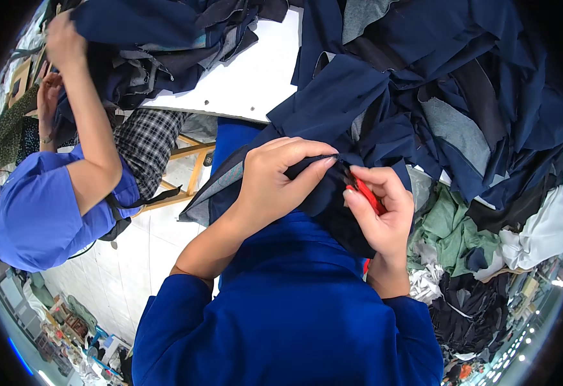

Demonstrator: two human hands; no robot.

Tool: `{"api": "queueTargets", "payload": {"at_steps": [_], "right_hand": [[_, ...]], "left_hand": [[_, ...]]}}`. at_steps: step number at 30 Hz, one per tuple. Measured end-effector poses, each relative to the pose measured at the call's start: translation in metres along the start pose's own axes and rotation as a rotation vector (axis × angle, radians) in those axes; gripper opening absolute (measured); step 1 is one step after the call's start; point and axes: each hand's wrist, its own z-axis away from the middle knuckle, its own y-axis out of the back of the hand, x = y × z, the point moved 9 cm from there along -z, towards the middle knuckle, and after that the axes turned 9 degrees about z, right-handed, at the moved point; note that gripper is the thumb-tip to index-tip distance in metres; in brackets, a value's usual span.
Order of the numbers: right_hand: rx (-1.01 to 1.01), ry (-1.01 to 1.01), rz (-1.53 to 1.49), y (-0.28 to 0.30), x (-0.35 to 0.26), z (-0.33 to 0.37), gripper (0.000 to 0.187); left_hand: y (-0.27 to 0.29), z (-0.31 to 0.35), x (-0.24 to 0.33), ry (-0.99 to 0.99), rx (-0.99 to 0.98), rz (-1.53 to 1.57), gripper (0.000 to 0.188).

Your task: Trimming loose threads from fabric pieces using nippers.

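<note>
My left hand [278,174] pinches an edge of dark navy fabric [323,183] between thumb and forefinger, above my lap. Close beside it, my right hand [384,209] is closed around small red-handled thread snips [366,193]. Their dark blades point toward the pinched edge; whether they touch it I cannot tell. The fabric hangs down over my lap and runs up to a large heap of navy garment pieces [449,71] on the table, some showing grey undersides.
A white table [256,77] carries more dark cloth at its far left. On the left, a co-worker in a blue-violet shirt [43,206] sits on a wooden stool [194,164], arms raised over cloth. Green fabric [452,225], white scraps and dark scraps [468,309] lie piled at my right.
</note>
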Motion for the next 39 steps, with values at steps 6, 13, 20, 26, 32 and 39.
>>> {"api": "queueTargets", "payload": {"at_steps": [6,13,20,26,32,39], "right_hand": [[0.023,-0.044,0.013,-0.001,0.005,-0.003,0.025],[0.068,-0.054,-0.02,-0.003,0.007,-0.007,0.024],[0.042,-0.104,-0.027,-0.005,0.008,-0.008,0.023],[0.022,-0.108,-0.037,-0.008,0.008,-0.007,0.023],[0.037,-0.047,-0.008,-0.008,0.002,-0.008,0.024],[0.024,-0.062,-0.041,-0.009,0.005,-0.006,0.024]], "left_hand": [[0.0,0.003,0.001,-0.061,-0.006,0.02,0.015],[0.0,0.003,0.008,-0.17,-0.003,-0.127,0.011],[0.003,0.005,0.016,-0.282,0.027,-0.314,0.015],[0.0,0.009,0.018,-0.333,-0.002,-0.39,0.016],[-0.001,0.011,0.018,-0.33,-0.007,-0.387,0.017],[0.0,0.013,0.017,-0.3,-0.024,-0.372,0.015]]}}
